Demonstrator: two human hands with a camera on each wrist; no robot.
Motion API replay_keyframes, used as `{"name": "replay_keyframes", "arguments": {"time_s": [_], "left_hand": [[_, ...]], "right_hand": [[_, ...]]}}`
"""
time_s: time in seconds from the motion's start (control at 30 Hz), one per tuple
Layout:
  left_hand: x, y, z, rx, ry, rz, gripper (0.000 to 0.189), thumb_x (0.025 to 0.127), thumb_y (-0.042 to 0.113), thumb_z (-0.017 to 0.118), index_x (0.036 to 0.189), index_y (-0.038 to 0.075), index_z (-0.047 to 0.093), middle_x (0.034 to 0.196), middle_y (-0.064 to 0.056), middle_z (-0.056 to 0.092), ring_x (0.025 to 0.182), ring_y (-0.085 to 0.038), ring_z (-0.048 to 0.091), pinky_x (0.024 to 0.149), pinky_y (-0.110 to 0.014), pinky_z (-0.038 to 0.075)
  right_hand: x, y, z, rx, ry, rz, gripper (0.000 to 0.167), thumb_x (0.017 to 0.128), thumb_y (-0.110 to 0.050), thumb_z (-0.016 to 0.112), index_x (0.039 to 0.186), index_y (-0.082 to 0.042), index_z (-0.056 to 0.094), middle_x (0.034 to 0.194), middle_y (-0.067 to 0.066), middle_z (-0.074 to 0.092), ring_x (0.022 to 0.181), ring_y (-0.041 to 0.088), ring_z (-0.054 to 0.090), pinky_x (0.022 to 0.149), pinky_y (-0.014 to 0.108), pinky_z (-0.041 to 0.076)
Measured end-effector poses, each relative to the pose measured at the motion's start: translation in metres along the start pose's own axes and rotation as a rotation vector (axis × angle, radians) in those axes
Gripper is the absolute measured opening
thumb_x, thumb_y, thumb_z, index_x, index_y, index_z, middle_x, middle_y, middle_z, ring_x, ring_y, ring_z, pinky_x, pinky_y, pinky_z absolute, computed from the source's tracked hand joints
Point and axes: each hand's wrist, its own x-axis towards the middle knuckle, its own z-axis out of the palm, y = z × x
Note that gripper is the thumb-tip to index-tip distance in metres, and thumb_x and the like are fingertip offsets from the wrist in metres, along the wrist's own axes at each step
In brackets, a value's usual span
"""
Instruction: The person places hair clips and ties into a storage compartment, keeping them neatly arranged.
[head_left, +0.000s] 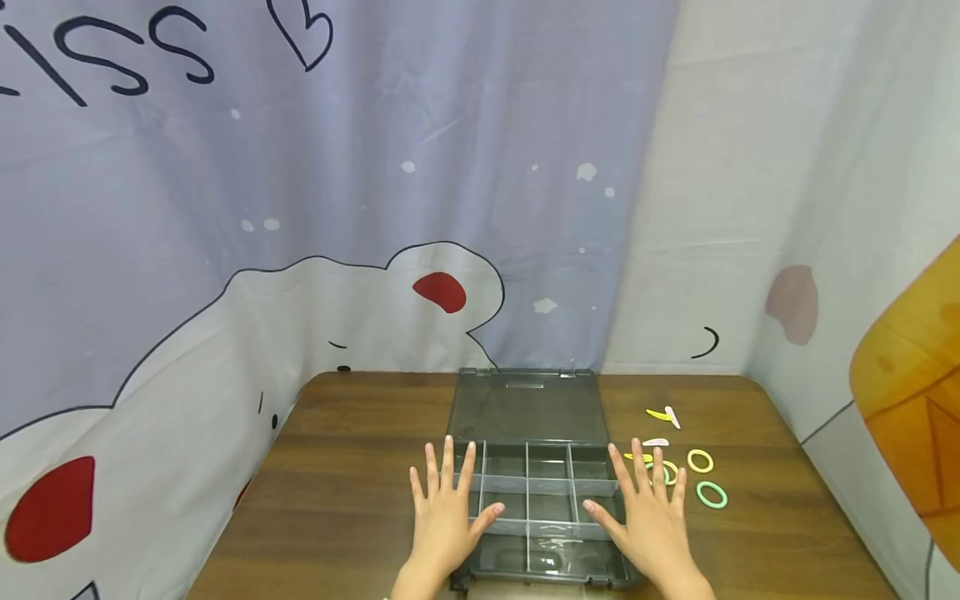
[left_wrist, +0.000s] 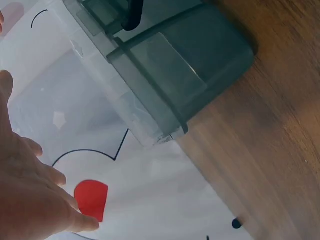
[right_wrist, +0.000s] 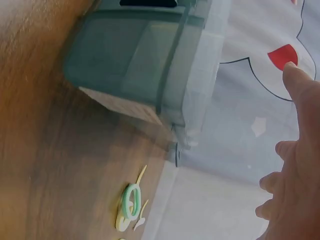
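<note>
A dark see-through compartment box (head_left: 549, 506) lies with its lid (head_left: 528, 412) swung back, and its divided sections show no contents. My left hand (head_left: 442, 525), palm down with fingers spread, is over the box's left side. Over the right side is my right hand (head_left: 654, 529), its fingers likewise straight and apart. Neither hand holds anything. In the left wrist view the left hand (left_wrist: 35, 185) is apart from the box's side (left_wrist: 165, 75). The right wrist view has the right hand (right_wrist: 295, 170) apart from it too.
Right of the box lie small clips, a yellow one (head_left: 658, 414) and a white one (head_left: 656, 442) among them. Beside them are a yellow ring (head_left: 690, 460), a green ring (head_left: 699, 496) and overlapping rings. A printed curtain (head_left: 555, 208) hangs behind the wooden table (head_left: 345, 475).
</note>
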Motion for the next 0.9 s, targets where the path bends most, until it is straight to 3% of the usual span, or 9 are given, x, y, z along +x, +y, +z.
{"name": "replay_keyframes", "arguments": {"time_s": [0.27,0.53,0.9], "left_hand": [[0.001,-0.005,-0.004,-0.022,0.028,0.006,0.094,0.086,0.062,0.055,0.155,0.015,0.013,0.16,-0.018,-0.001,0.144,-0.041,-0.01,0.11,-0.07,0.001],[-0.001,-0.013,-0.009,0.008,0.105,0.013,0.092,0.086,0.063,0.054,0.155,0.016,0.015,0.159,-0.019,0.006,0.144,-0.043,0.0,0.109,-0.07,0.013],[-0.006,-0.026,-0.011,-0.147,0.164,0.013,0.086,0.09,0.053,0.059,0.153,0.009,0.022,0.158,-0.021,0.013,0.144,-0.043,0.009,0.11,-0.067,0.018]], "right_hand": [[0.005,0.008,-0.008,0.016,0.023,-0.006,0.09,0.087,-0.061,0.058,0.156,-0.024,0.013,0.159,0.019,0.008,0.144,0.04,-0.008,0.111,0.064,-0.013],[0.014,0.015,-0.019,0.051,0.05,-0.034,0.09,0.087,-0.056,0.062,0.156,-0.024,0.014,0.16,0.017,0.007,0.145,0.041,-0.003,0.113,0.063,-0.01],[0.027,0.026,-0.037,0.105,0.089,-0.093,0.084,0.09,-0.048,0.061,0.155,-0.019,0.017,0.16,0.012,0.012,0.147,0.031,-0.002,0.115,0.061,-0.001]]}}
